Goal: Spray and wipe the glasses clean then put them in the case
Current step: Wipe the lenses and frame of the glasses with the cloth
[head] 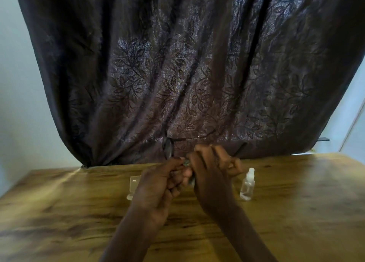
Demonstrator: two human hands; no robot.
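Dark-framed glasses [168, 147] are held up above the wooden table [79, 212], one lens showing at the left and a temple arm sticking out to the right. My left hand [162, 184] grips the frame near the bridge. My right hand [211, 169] is closed over the other lens, with a small grey cloth pinched between its fingers and mostly hidden. A small clear spray bottle [247, 184] stands upright on the table just right of my right hand. A pale translucent case [134, 184] lies behind my left hand, mostly hidden.
A dark leaf-patterned curtain [197, 74] hangs right behind the table's far edge. Pale walls show at both sides. Bare wood stretches to the left, to the right and toward me.
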